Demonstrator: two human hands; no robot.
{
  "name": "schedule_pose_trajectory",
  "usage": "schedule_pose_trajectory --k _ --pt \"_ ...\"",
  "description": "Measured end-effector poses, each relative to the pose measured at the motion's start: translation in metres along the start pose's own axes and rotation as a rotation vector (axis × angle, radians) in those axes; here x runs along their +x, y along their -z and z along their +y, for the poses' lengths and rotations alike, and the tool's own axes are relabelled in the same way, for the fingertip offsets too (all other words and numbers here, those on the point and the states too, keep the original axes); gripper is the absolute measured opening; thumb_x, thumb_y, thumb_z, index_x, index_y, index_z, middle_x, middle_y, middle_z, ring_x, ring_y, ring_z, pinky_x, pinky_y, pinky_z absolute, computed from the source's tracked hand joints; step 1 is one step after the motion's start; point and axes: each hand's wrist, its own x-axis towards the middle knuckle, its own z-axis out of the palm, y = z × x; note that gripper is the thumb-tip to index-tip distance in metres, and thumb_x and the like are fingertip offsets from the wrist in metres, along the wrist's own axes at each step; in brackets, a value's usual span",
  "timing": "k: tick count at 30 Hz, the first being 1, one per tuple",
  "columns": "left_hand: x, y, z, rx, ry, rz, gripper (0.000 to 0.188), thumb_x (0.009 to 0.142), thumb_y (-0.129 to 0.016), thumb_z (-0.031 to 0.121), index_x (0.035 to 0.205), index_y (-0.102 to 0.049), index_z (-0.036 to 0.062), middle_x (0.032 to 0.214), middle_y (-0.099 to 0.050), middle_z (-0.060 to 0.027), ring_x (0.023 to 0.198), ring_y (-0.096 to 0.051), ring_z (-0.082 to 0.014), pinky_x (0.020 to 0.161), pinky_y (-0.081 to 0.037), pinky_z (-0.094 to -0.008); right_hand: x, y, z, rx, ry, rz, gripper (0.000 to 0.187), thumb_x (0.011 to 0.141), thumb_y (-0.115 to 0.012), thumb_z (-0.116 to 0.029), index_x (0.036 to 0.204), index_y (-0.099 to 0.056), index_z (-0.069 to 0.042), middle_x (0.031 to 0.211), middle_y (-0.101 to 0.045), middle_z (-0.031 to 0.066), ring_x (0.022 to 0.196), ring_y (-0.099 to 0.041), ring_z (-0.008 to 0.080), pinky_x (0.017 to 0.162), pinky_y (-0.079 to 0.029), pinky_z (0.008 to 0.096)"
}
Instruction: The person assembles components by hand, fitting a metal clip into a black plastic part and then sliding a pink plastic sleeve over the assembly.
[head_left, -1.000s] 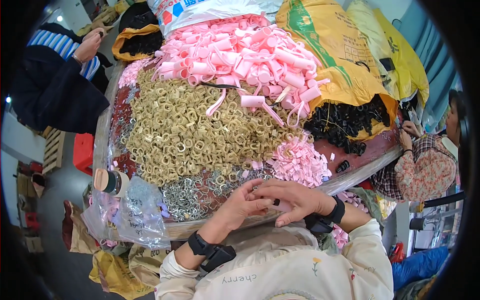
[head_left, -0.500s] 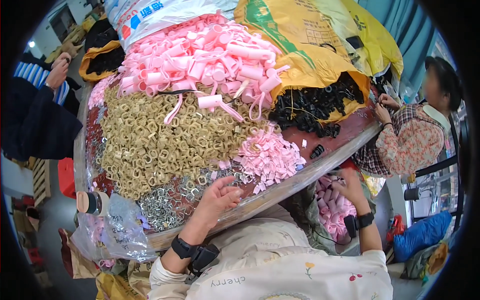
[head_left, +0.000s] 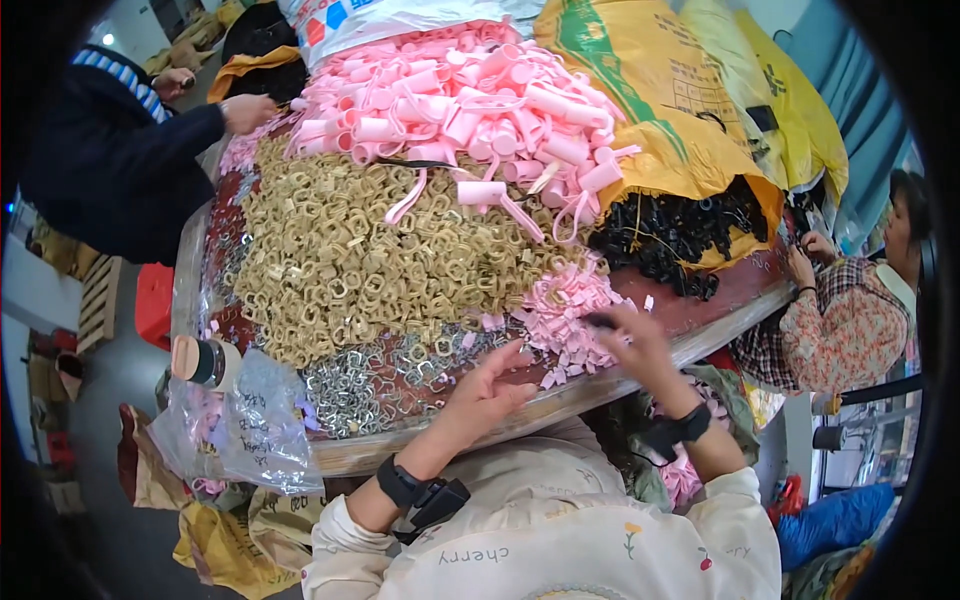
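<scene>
My left hand (head_left: 487,392) hovers over the near table edge, palm turned inward, fingers loosely bent and apart, with nothing visible in it. Just beyond it lie silver metal rings (head_left: 352,392) and a big heap of tan buckle-like loops (head_left: 370,265). Over the pile of small pink pieces (head_left: 568,312) is my right hand (head_left: 640,348), smeared by motion. A small black plastic piece (head_left: 601,321) shows at its fingertips; its exact shape is blurred. Below the right forearm, a sack of pink cylinders (head_left: 682,478) is partly hidden.
Pink tubes with straps (head_left: 450,105) are heaped at the back. A yellow woven sack (head_left: 690,130) spills black plastic parts (head_left: 655,240) at right. A lidded cup (head_left: 205,363) and clear plastic bag (head_left: 262,425) sit at the left corner. Co-workers stand at both sides.
My right hand has risen from the sack to the small pink pile. The loose black piece beside that pile is gone from its spot. The left co-worker's hand now reaches the table; the view has shifted.
</scene>
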Motion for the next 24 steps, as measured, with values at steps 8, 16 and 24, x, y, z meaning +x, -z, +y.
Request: schedule_pose_trajectory --k 8,16,24 --pt "-0.021 0.047 0.010 -0.140 -0.068 0.304 0.033 0.082 -0.051 0.015 0.111 -0.042 0.0027 0.092 -0.054 -0.0078 0.075 -0.056 -0.0119 0.062 -0.046 -0.0215 0.037 -0.099 -0.043 0.238 0.368 -0.330 0.025 0.077 -0.050 -0.011 0.100 -0.051 -0.004 0.086 -0.054 0.0119 0.076 -0.053 0.0279 0.067 -0.042 0.0339" --pt "-0.051 0.093 0.026 -0.086 -0.115 0.447 0.024 0.082 -0.052 0.018 0.101 -0.047 0.0039 0.065 -0.052 -0.0003 0.052 -0.048 -0.0078 0.045 -0.039 -0.0175 0.058 -0.133 -0.039 -0.456 0.569 -0.314 0.009 0.075 -0.050 -0.012 0.079 -0.049 -0.004 0.074 -0.050 0.0098 0.067 -0.051 0.0282 0.057 -0.040 0.0337" --pt "-0.048 0.073 0.018 -0.364 -0.095 0.337 0.026 0.077 -0.058 0.015 0.099 -0.049 0.0043 0.071 -0.053 -0.0007 0.058 -0.049 -0.0073 0.051 -0.040 -0.0195 0.058 -0.138 -0.032 -0.157 0.473 -0.237 0.011 0.077 -0.053 -0.014 0.073 -0.048 -0.005 0.067 -0.049 0.0054 0.054 -0.049 0.0196 0.047 -0.038 0.0298"
